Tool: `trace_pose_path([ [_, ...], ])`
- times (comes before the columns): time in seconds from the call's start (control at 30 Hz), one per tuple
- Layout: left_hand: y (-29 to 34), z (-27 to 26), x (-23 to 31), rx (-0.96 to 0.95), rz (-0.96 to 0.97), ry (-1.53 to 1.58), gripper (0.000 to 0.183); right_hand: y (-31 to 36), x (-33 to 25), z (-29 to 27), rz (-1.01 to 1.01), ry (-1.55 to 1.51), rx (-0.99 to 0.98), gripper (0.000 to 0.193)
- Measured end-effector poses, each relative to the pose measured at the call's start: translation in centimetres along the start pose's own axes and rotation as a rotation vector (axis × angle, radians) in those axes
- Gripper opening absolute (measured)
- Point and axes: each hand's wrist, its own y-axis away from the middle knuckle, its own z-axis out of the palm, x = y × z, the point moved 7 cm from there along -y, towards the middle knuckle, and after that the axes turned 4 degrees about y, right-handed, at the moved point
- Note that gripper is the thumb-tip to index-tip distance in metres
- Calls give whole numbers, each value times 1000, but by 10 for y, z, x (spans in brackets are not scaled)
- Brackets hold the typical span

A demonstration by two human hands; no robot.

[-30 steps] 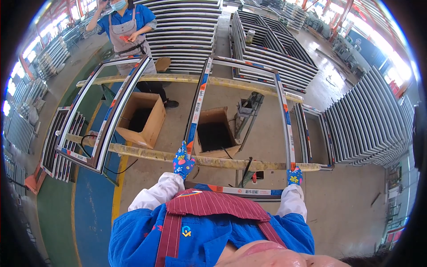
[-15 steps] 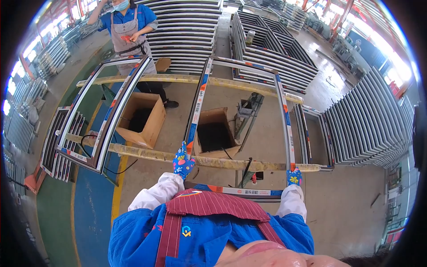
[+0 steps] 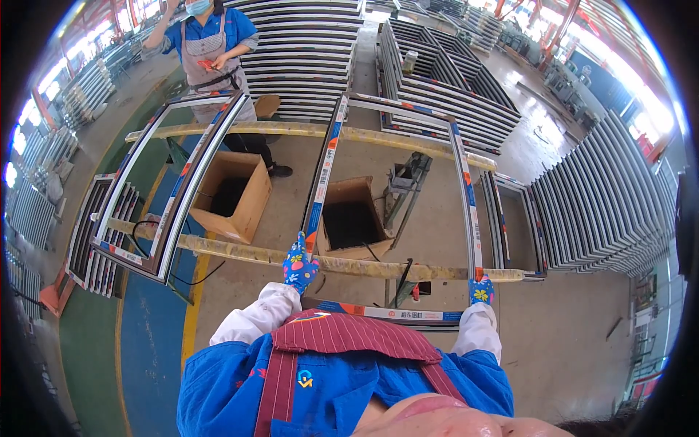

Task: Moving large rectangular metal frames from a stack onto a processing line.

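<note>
A large rectangular metal window frame (image 3: 325, 164), dark-edged with printed protective tape, lies across two yellowish wrapped rails. Its near bar (image 3: 393, 314) runs close to my apron. My left hand (image 3: 300, 266), in a blue flowered glove, is closed around the frame's left side by the near rail (image 3: 364, 265). On the opposite side, my right hand (image 3: 481, 290) in a matching glove grips the right bar near its corner. The fingers of my right hand are partly hidden. Toward the back, the frame crosses the far rail (image 3: 397, 138).
To the left, a second window frame (image 3: 172, 197) rests on the rails. Two cardboard boxes (image 3: 253, 195) stand beneath. A co-worker (image 3: 207, 62) stands at the far left, holding something red. Stacked frames rise behind (image 3: 302, 58) and at the right (image 3: 604, 197). A dark cable hangs off the near rail.
The co-worker's raised arm and head have shifted slightly. My hands and the window frame have stayed in place.
</note>
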Motion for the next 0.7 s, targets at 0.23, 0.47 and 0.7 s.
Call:
trace_pose_path([
  [0.23,0,-4,5,-3,-9,3,86,-4,4,4,-57,8,116,39],
  [0.47,0,-2,3,11,6,-13,86,-5,5,7,-41,-55,85,39],
  [0.7,0,-4,5,-7,-19,23,86,-5,6,9,-9,-41,9,39],
])
